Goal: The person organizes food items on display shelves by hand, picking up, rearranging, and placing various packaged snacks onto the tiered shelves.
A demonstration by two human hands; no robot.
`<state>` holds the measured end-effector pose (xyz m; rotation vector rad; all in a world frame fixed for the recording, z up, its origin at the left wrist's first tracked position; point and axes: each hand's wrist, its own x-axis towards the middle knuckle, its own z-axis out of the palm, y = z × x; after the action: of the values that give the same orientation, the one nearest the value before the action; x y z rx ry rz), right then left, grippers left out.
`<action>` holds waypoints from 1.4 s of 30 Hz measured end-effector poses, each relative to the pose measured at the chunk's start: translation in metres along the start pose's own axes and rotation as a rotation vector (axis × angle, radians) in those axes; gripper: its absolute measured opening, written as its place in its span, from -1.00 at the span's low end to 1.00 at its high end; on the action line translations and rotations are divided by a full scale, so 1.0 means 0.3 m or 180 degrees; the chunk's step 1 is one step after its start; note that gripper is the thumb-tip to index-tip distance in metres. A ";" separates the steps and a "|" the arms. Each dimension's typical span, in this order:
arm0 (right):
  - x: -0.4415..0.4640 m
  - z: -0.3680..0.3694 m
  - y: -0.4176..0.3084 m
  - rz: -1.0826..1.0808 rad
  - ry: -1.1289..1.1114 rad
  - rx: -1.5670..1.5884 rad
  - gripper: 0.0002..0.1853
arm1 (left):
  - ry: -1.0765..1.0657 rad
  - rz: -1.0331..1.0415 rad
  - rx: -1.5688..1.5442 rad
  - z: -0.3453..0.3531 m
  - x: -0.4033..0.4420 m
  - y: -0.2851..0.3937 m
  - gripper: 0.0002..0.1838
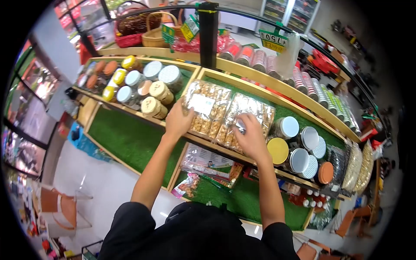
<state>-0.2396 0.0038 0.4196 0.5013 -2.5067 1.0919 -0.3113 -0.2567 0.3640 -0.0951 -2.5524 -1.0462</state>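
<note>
Two clear packs of brown, nut-like snacks lie side by side on the green-lined shelf. My left hand [180,117] is at the left edge of the left pack [208,106], which bears a white label; its fingers are partly bent, and whether they pinch the wrapping cannot be made out. Over the right pack [245,108], my right hand [251,136] rests with curled fingers on its lower middle part. Lidded jars [160,92] stand left of the packs. More jars [277,150], with yellow, white and orange lids, are to their right.
Behind the packs, a wooden ledge [234,68] carries a row of cans and a black post [208,39]. Baskets [156,37] sit at the back left. A lower green shelf [130,136] holds bagged goods [208,162]. Grain bags [352,167] stand at the far right.
</note>
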 end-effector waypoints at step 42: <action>-0.803 0.297 0.089 0.2327 0.0557 -0.0005 -0.55 | -0.3383 -0.1673 -0.2713 0.330 -0.769 -0.205 -0.14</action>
<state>-0.0578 -0.0035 0.2364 -0.5446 -2.5738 1.2909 -0.1417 -0.2146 0.1736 -0.2676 -2.7385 -2.8606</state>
